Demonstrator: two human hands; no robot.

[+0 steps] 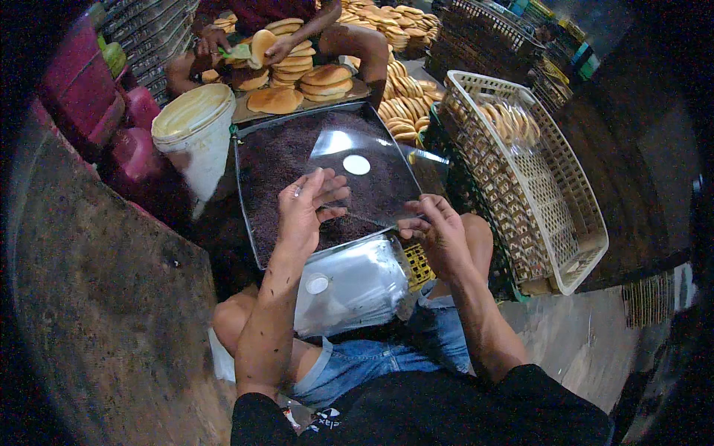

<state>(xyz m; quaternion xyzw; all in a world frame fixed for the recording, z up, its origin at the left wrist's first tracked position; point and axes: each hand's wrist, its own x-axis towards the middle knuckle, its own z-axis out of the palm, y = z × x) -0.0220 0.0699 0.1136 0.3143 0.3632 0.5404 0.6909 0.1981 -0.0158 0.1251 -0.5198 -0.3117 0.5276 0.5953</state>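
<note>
A clear plastic bag (pixel 381 187) with a round white label (pixel 356 164) spreads over a shallow metal tray (pixel 255 241) of dark, fine crumbs (pixel 275 171). My left hand (pixel 309 207) is at the bag's left edge, fingers apart and slightly bent; it wears a ring. At the bag's right corner, my right hand (pixel 439 227) is closed, its fingertips pinching the film. A stack of similar clear bags (pixel 357 286), the top one with a white round label, rests in front of my lap below the tray.
Across the tray, another person's hands (pixel 279 50) hold a split bun (pixel 262 48) and a green-handled spreader. Bun piles (pixel 327 80) sit on a board there. A smeared white bucket (pixel 195 130) stands left; a cream crate (pixel 554 215) with bagged buns (pixel 509 123) is right.
</note>
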